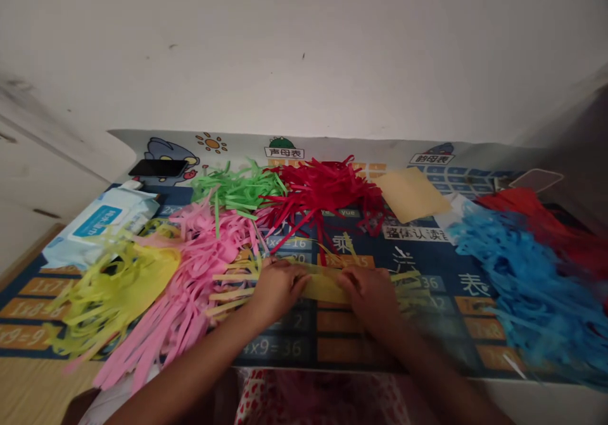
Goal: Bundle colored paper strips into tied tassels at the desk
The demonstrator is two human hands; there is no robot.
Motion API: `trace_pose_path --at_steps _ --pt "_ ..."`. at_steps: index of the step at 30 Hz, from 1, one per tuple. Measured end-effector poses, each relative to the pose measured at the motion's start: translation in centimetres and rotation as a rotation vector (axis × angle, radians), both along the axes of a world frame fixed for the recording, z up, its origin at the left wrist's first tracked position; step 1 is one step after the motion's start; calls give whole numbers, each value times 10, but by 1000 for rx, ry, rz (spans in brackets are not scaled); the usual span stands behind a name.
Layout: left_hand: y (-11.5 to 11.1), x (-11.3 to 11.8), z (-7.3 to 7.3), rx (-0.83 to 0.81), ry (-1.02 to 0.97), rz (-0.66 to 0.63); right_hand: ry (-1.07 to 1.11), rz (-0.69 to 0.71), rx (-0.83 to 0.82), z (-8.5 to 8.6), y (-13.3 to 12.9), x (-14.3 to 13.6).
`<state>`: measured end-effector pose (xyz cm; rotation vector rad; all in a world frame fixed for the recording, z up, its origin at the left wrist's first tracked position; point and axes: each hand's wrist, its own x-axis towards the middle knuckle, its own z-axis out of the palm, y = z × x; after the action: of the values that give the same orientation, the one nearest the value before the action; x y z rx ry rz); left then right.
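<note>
Between my two hands a piece of yellow tissue paper is stretched low over the table, its ends cut into fringe strips that stick out past both hands. My left hand is closed on its left side, thumb and fingers pinching. On the right side my right hand pinches it the same way. Pink fringed paper lies just left of my left hand. Beyond both hands sits a red pile of paper strips. The palms and most fingertips are hidden.
Yellow fringed paper and a wipes pack lie at left, a phone behind. Green strips are at the back. At right are a tan paper sheet, blue strips and red-orange paper. A printed mat covers the table; a wall stands behind.
</note>
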<state>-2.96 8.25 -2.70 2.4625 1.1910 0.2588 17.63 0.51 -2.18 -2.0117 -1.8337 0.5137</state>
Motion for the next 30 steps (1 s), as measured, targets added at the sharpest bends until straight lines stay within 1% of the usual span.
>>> trace_pose_path --at_steps 3,7,11,14,17,21,27,30 --pt "2 4 -2 21 32 0 34 -7 3 -2 1 -2" --pt "5 6 -3 65 80 51 15 -16 -59 -13 8 1" --pt "6 9 -6 87 142 90 -40 -26 -3 -18 13 2" --pt "6 11 -8 115 152 95 -36 -47 54 -20 13 -1" --pt "6 13 -9 129 155 105 -41 -45 74 -20 13 -2" --pt "8 15 -11 130 194 113 -54 -53 48 -20 13 -3" --pt "8 17 -11 185 212 111 -80 -63 29 -20 16 -8" --pt "6 19 -9 233 199 90 -112 -75 -6 -17 19 4"
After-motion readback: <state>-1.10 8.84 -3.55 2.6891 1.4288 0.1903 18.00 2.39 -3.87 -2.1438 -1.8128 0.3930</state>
